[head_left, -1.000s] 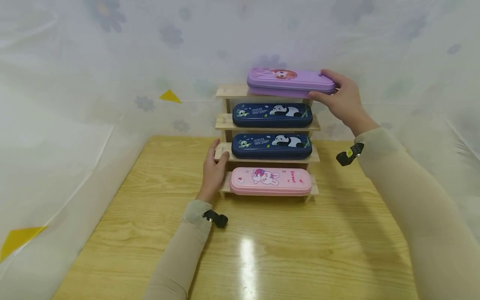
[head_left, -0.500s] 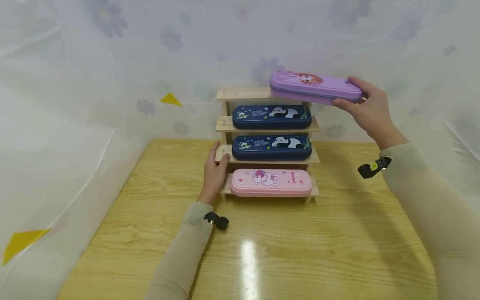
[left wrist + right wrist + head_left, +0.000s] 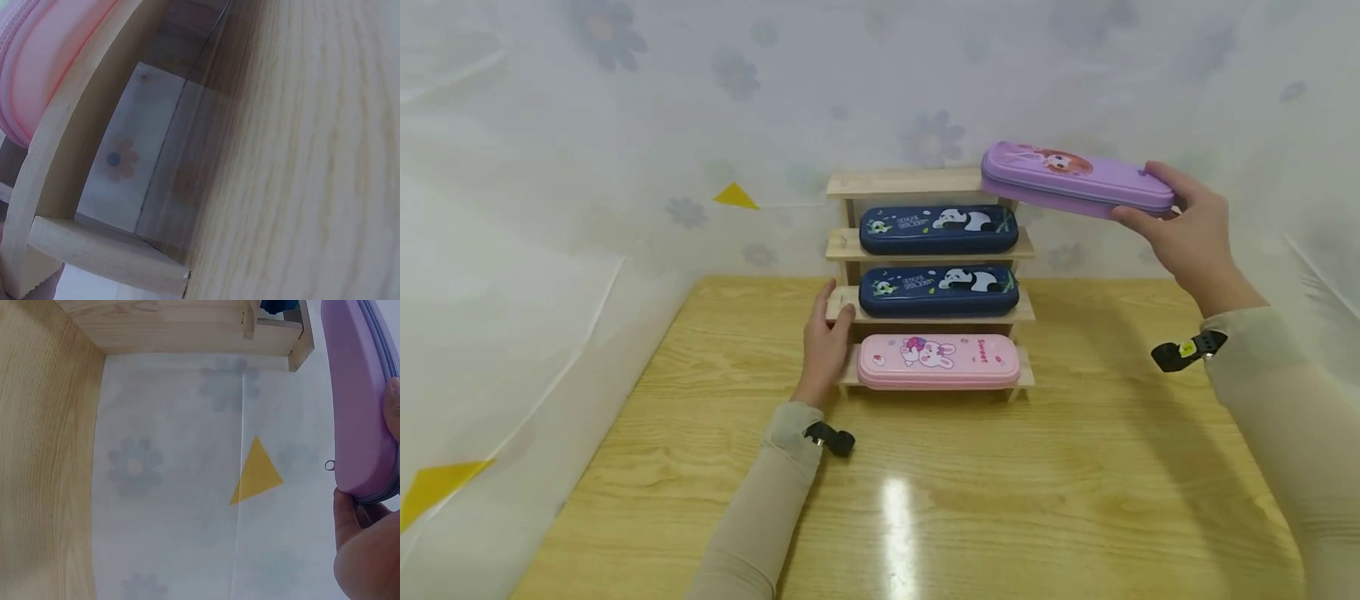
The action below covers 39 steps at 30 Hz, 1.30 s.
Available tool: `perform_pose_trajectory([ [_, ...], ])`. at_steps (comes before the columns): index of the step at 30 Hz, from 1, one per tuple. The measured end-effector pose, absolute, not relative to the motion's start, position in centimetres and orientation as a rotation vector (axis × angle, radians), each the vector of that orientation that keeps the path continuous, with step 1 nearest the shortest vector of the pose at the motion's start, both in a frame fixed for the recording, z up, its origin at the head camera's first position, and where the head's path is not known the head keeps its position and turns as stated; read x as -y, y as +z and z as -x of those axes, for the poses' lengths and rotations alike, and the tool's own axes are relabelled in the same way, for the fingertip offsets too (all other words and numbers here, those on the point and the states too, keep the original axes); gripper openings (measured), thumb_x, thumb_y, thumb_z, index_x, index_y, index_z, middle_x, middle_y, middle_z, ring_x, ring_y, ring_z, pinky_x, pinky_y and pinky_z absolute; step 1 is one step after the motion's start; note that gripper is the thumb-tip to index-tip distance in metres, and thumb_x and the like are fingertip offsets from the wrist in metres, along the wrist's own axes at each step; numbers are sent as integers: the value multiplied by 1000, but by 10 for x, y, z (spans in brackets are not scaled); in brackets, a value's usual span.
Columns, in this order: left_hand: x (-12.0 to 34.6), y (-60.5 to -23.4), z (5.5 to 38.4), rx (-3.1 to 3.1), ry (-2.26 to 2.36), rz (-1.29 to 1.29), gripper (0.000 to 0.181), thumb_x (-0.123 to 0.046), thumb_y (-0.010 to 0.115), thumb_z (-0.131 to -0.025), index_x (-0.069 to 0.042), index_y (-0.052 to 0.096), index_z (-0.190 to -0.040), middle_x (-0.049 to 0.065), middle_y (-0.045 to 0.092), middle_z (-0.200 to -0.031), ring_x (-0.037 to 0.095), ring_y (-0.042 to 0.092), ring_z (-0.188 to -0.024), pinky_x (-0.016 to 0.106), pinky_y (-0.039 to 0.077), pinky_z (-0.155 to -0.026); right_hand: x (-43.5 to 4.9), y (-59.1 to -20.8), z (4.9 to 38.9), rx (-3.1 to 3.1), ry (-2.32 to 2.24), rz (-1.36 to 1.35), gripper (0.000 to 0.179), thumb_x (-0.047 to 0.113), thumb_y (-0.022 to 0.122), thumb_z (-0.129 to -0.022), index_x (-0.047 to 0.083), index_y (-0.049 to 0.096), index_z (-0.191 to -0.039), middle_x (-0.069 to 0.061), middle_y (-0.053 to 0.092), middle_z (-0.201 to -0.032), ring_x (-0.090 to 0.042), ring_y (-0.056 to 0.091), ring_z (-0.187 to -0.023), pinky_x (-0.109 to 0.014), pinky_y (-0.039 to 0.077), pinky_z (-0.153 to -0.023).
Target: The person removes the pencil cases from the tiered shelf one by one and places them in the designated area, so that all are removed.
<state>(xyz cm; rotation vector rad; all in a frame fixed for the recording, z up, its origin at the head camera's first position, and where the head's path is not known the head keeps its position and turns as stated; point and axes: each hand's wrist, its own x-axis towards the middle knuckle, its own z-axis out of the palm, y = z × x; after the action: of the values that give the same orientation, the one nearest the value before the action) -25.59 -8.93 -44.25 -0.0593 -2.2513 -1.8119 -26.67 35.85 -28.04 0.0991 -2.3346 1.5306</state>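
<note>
Purple case (image 3: 1078, 182) is off to the upper right of the rack, raised above table level, its right end lower in the head view. Right hand (image 3: 1195, 229) pinches that end between thumb and fingers. The case's left end overlaps the top shelf's right end in the head view; contact cannot be judged there. Right wrist view: a strip of backdrop shows between case and rack.

Wooden rack (image 3: 898, 182) — four stepped shelves. Left hand (image 3: 825, 342) grips the left end of the third shelf down, thumb at the front. Upper navy case (image 3: 936, 229) and lower navy case (image 3: 936, 292) lie on the second and third shelves, pink case (image 3: 938, 362) on the lowest, a bit of shelf visible past both ends of each. Tabletop (image 3: 700, 467) extends in front of the rack and to either side; flowered sheet (image 3: 850, 83) behind.

Only in the right wrist view: a small zip ring (image 3: 329, 465) and the purple case's plain underside. Left wrist view adds the pink case's zip seam and a crossbar (image 3: 109, 253) below the shelf.

Materials: smooth, round-cornered printed lids; pale, squared rack timber; yellowish grained tabletop — glossy, with a glare streak; thin, creased sheet.
</note>
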Motion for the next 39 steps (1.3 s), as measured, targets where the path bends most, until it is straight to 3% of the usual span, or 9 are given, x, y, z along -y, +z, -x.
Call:
perform_pose_trajectory([
  [13, 89, -443, 258, 2255, -1801, 49, 56, -32, 52, -101, -23, 34, -154, -3, 37, -155, 13, 36, -138, 36, 30, -113, -395, -291, 245, 2290, 1556, 25, 70, 8, 71, -89, 22, 42, -151, 1, 38, -154, -7, 38, -135, -5, 41, -88],
  [24, 89, -442, 258, 2250, -1806, 47, 57, -32, 53, -101, -22, 35, -154, -1, 40, -153, 15, 38, -138, 36, 30, -113, -422, -315, 229, 2326, 1485, 163, 75, 13, 68, -92, 20, 29, -155, 2, 30, -158, -8, 29, -142, -9, 35, -97],
  [39, 90, -443, 257, 2235, -1821, 55, 57, -29, 53, -101, -18, 35, -154, 0, 38, -154, 15, 38, -138, 34, 29, -114, -439, -359, 229, 2530, 1354, 197, 81, 26, 70, -91, 22, 22, -156, 1, 23, -160, -12, 25, -143, -2, 38, -85],
])
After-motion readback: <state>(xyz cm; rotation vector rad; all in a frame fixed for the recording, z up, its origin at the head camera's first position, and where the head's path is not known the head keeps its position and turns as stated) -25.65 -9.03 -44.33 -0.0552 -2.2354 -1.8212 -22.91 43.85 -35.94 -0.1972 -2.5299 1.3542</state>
